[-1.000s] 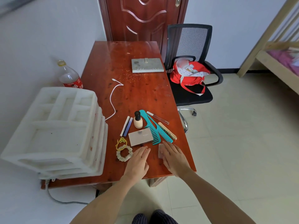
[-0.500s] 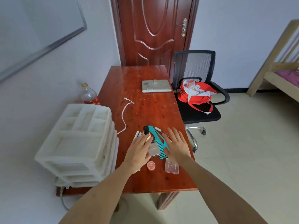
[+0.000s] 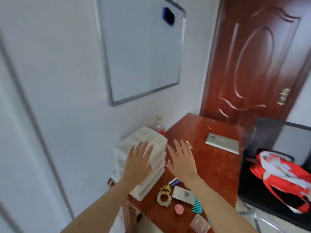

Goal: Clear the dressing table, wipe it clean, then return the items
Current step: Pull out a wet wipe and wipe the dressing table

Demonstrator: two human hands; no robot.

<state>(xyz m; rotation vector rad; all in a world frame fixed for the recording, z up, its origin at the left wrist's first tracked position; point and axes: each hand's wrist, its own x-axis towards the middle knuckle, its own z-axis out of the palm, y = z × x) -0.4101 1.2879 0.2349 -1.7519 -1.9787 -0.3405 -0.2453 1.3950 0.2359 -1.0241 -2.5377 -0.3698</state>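
Observation:
A reddish wooden dressing table (image 3: 217, 165) runs from the near edge to the door. My left hand (image 3: 138, 161) hovers with fingers spread over the white plastic drawer organizer (image 3: 151, 143) at the table's left side. Beside it, my right hand (image 3: 182, 161) is spread flat above the tabletop, holding nothing. Small items lie near the front edge: a beaded scrunchie (image 3: 164, 200), yellow hair ties (image 3: 165, 189), a grey compact (image 3: 183, 195), a teal comb (image 3: 196, 206), a small pink round tin (image 3: 179, 210) and a clear case (image 3: 200, 224). Whether the left hand touches the organizer is unclear.
A flat grey box (image 3: 222, 142) lies further back on the table. A soda bottle (image 3: 159, 126) stands behind the organizer against the wall. A black chair (image 3: 269, 192) with a red bag (image 3: 282, 175) stands at the right. A whiteboard (image 3: 143, 47) hangs on the wall.
Both hands lifted off the small items near the front edge and moved left and up to the white organizer. The view swung left and upward, so the wall and whiteboard now fill it.

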